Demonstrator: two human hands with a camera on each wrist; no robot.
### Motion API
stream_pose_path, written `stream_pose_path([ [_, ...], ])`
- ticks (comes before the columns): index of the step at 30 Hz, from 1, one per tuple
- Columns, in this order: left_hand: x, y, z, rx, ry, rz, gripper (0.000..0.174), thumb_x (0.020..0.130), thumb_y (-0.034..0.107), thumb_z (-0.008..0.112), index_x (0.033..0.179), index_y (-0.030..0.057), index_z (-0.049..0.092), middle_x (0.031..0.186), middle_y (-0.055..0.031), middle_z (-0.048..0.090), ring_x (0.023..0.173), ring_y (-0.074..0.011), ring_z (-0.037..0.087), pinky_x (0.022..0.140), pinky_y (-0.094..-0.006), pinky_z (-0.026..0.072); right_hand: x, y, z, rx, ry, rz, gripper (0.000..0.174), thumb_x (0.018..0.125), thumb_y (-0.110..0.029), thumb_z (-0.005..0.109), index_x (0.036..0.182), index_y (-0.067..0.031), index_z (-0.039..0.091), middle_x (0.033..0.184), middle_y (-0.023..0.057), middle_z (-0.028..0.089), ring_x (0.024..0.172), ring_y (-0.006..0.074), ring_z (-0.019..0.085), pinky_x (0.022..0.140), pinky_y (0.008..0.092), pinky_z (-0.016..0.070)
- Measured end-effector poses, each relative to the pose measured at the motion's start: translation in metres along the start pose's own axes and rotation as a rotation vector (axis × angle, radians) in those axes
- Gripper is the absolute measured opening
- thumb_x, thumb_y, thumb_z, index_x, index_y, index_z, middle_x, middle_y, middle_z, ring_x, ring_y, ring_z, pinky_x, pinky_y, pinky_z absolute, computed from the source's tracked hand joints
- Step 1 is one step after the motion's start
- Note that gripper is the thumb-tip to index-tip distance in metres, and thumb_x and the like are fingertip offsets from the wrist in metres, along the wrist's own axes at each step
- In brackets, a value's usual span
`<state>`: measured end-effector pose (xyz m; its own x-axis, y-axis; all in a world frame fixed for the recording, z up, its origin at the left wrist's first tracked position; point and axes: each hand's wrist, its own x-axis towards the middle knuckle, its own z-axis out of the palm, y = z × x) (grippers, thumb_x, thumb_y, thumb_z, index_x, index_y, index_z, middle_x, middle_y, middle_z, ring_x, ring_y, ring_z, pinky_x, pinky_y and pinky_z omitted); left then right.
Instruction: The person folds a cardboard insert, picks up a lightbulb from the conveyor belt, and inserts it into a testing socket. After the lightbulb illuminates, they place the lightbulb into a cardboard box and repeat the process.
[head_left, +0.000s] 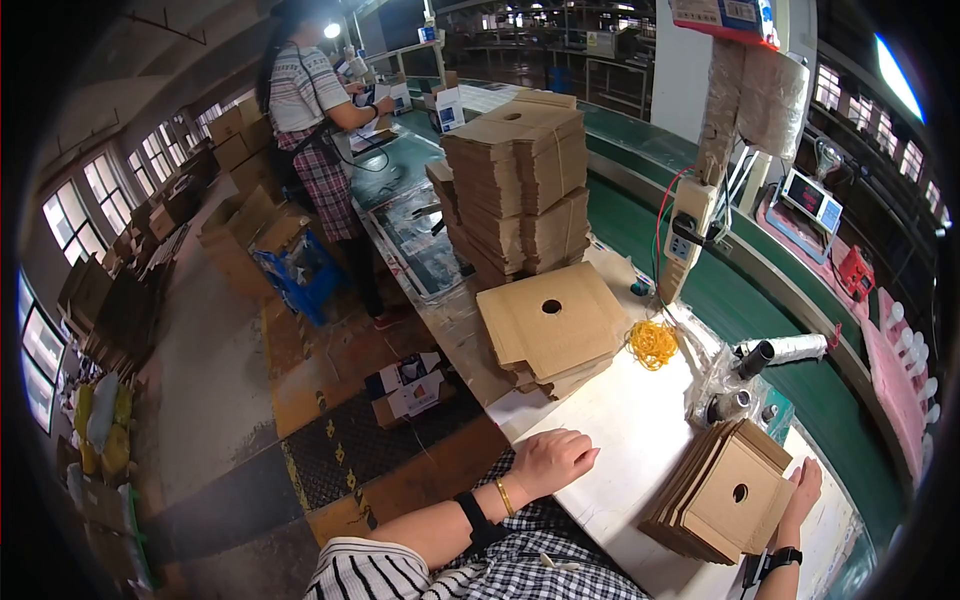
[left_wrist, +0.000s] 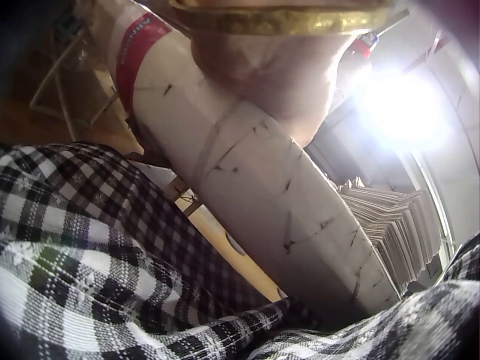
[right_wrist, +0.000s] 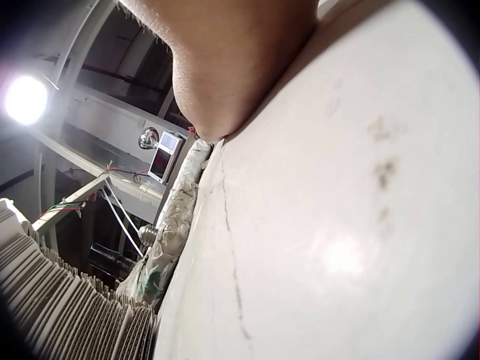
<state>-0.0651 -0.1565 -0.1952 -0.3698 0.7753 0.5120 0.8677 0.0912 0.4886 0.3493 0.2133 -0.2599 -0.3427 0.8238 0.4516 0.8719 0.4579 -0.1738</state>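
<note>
My left hand [head_left: 550, 463] rests at the near edge of the white table [head_left: 610, 450], its fingers loosely curled with nothing in them. In the left wrist view, the heel of this hand [left_wrist: 270, 82] lies against the table's edge below a gold bracelet [left_wrist: 292, 22]. My right hand [head_left: 805, 492] is on the tabletop, right beside a stack of flat cut cardboard pieces [head_left: 735, 500] with a round hole in the top one. The right wrist view has the base of that hand [right_wrist: 232, 67] on the white surface and the stack's layered edges [right_wrist: 82, 322] at lower left; its fingers are hidden there.
Farther along the table lies another cardboard stack [head_left: 550, 310], with tall bundles [head_left: 520, 190] behind it. Yellow rubber bands [head_left: 653, 344] lie near a plastic-wrapped fixture [head_left: 725, 390]. A green conveyor [head_left: 720, 290] runs alongside. Another person [head_left: 310, 110] stands working at the far left.
</note>
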Motion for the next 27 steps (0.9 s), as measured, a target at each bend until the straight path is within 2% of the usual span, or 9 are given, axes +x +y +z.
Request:
stream_pose_path([
  [7, 0.0003, 0.0009, -0.0004, -0.005, 0.013, -0.001, 0.021, 0.086, 0.018, 0.069, 0.07, 0.0087, 0.057, 0.067, -0.0082, 0.06, 0.064, -0.0268, 0.062, 0.06, -0.0375, 0.0507, 0.0007, 0.0041, 0.0041, 0.026, 0.063, -0.028, 0.033, 0.094, -0.013, 0.055, 0.123, 0.0024, 0.06, 0.13, 0.0222, 0.059, 0.121, 0.038, 0.055, 0.104, 0.045, 0.0429],
  [16, 0.0001, 0.0003, -0.0002, -0.001, 0.0, -0.004, 0.021, 0.086, 0.017, 0.069, 0.071, 0.0084, 0.057, 0.068, -0.0083, 0.061, 0.064, -0.0267, 0.062, 0.06, -0.0374, 0.0509, 0.0002, 0.0006, -0.0009, 0.017, -0.01, 0.008, 0.036, 0.097, -0.016, 0.054, 0.129, -0.0006, 0.056, 0.136, 0.0196, 0.055, 0.127, 0.0355, 0.051, 0.106, 0.0448, 0.0391],
  [27, -0.0006, -0.0003, 0.0007, 0.002, 0.001, 0.001, 0.021, 0.086, 0.017, 0.069, 0.071, 0.0084, 0.057, 0.068, -0.0079, 0.062, 0.064, -0.0259, 0.063, 0.059, -0.037, 0.0511, 0.0, 0.0007, 0.0006, 0.02, 0.021, -0.011, 0.036, 0.096, -0.016, 0.055, 0.128, -0.0002, 0.057, 0.134, 0.02, 0.056, 0.126, 0.0359, 0.052, 0.106, 0.0449, 0.0395],
])
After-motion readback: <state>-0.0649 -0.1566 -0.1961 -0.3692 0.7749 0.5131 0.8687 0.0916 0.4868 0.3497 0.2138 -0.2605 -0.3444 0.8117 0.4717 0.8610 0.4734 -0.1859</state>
